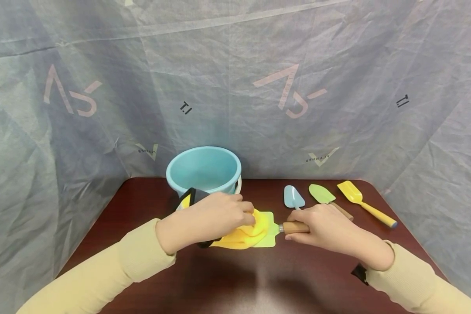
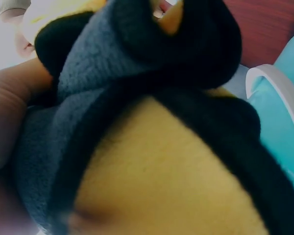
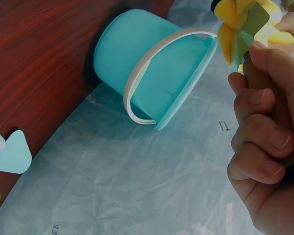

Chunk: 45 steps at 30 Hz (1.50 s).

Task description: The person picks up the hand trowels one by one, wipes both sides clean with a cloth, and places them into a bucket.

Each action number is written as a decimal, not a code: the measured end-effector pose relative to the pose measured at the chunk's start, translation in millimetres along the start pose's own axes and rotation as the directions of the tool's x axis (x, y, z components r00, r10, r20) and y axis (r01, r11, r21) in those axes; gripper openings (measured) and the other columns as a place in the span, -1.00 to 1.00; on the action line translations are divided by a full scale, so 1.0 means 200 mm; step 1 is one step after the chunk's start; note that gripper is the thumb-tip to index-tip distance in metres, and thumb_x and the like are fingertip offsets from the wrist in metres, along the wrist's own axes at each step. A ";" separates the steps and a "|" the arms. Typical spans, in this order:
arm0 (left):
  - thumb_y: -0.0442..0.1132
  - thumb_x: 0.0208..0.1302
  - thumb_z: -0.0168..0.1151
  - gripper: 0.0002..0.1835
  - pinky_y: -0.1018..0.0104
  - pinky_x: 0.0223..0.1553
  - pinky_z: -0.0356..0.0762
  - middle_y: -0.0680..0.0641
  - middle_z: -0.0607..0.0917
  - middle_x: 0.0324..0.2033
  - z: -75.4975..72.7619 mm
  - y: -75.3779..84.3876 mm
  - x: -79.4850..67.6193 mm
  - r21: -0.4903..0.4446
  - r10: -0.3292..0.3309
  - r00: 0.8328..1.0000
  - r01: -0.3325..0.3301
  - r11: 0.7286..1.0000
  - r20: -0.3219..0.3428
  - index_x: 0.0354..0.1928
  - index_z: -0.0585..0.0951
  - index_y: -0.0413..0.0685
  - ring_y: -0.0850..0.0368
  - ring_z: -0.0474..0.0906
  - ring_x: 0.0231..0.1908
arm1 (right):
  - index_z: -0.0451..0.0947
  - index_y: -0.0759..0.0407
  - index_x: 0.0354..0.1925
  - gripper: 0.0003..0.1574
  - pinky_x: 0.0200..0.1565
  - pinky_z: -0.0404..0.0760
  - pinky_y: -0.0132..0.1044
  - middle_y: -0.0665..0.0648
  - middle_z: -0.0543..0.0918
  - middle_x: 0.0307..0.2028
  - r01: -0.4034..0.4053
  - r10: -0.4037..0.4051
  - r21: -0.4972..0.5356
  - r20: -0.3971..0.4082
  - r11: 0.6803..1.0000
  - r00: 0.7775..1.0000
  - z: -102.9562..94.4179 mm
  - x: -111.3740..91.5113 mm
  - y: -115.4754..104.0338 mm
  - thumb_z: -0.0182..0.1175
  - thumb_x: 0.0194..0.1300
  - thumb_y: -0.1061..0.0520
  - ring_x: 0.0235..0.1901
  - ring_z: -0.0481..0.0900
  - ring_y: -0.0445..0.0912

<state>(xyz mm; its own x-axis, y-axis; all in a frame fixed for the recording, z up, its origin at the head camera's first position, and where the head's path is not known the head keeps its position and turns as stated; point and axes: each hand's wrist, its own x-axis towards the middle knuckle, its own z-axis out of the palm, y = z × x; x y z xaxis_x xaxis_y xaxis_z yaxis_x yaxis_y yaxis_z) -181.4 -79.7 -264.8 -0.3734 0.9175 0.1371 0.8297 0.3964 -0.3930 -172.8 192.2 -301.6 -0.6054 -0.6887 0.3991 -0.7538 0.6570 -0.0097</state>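
Note:
My right hand (image 1: pixel 327 226) grips the wooden handle (image 1: pixel 295 227) of a toy shovel with a flat light-green blade (image 1: pixel 270 239). In the right wrist view, the fingers (image 3: pixel 259 128) curl round that handle. My left hand (image 1: pixel 220 214) pinches a cloth (image 1: pixel 239 239) against the blade, whose far part the cloth covers. The cloth is yellow on one side and grey on the other, with a black border; its folds (image 2: pixel 161 161) fill most of the left wrist view. Both hands are above the table's middle.
A blue bucket (image 1: pixel 204 168) with a white handle (image 3: pixel 137 73) stands at the back left of the dark red table (image 1: pixel 227 279). At the back right lie a light-blue shovel (image 1: pixel 293 197), a green trowel (image 1: pixel 321 194) and a yellow shovel (image 1: pixel 351 192). A grey curtain (image 1: pixel 235 87) hangs behind.

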 end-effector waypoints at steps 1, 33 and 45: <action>-0.38 0.07 0.24 -0.69 0.47 -0.50 0.33 0.20 0.63 -0.26 0.01 0.00 -0.01 -0.006 -0.004 1.000 0.004 1.000 -0.002 -0.28 0.65 0.29 0.20 0.43 -0.39 | 0.51 -0.17 -0.43 -0.74 -0.71 0.10 -0.54 -0.34 0.40 -0.65 0.000 0.000 -0.003 -0.004 1.000 1.000 0.00 0.00 0.00 0.41 -0.02 -0.14 -0.70 0.19 -0.43; -0.26 -0.12 0.49 -0.58 0.34 -0.37 0.54 0.16 0.61 -0.15 0.16 -0.10 -0.38 -0.119 -0.138 0.981 0.122 0.985 -0.136 -0.15 0.62 0.23 0.19 0.54 -0.23 | 0.32 -0.20 -0.59 -0.58 -0.58 0.02 -0.53 -0.35 0.10 -0.73 0.061 -0.065 -0.036 -0.102 0.997 0.993 0.05 -0.07 0.04 0.44 -0.11 -0.11 -0.67 0.11 -0.49; -0.26 -0.23 0.55 -0.51 0.35 -0.45 0.57 0.16 0.62 -0.10 0.25 -0.12 -0.55 -0.215 -0.253 0.955 0.217 0.952 -0.154 -0.14 0.66 0.19 0.22 0.56 -0.13 | 0.37 -0.25 -0.57 -0.62 -0.44 0.10 -0.39 -0.39 0.18 -0.73 0.021 -0.027 -0.056 -0.094 0.998 0.995 0.04 -0.09 0.04 0.44 -0.10 -0.16 -0.65 0.19 -0.52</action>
<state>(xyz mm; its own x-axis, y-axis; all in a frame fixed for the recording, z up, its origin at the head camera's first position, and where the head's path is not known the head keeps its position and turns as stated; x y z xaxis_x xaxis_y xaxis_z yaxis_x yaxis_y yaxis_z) -180.2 -192.1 -315.5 -0.5024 0.7811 0.3707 0.7979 0.5840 -0.1493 -170.7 207.4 -316.7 -0.5583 -0.6739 0.4839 -0.7512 0.6582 0.0499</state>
